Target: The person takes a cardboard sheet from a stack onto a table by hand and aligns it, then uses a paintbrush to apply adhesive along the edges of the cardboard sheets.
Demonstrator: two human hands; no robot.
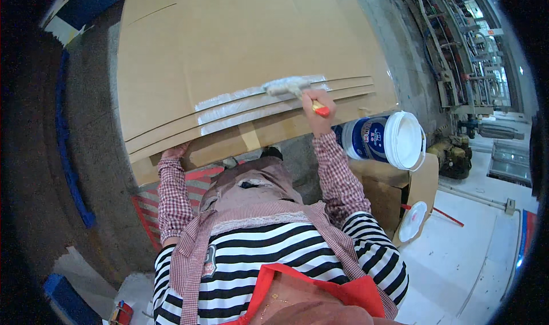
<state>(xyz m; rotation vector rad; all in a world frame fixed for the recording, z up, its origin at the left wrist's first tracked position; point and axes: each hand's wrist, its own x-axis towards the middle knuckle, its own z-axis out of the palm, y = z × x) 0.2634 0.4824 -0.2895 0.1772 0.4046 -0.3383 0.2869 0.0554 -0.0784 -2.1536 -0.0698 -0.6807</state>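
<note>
A wide paintbrush (287, 86) with a yellow and red handle is in my right hand (316, 109), fingers wrapped round the handle. Its pale head rests on a wet, whitish band (229, 109) across the near edges of several stacked cardboard sheets (240, 45). These near edges lie stepped one behind another, forming narrow strips. At the front left edge of the stack, my left hand (176, 151) grips the cardboard, its fingertips partly hidden by it.
Right of the stack, a blue and white bucket (372, 137) stands beside a cardboard box (384, 202). A round white lid (413, 222) and a red stick (448, 216) are nearby. Machinery (457, 56) lines the far right. Red and white striped material (150, 213) lies below my left arm.
</note>
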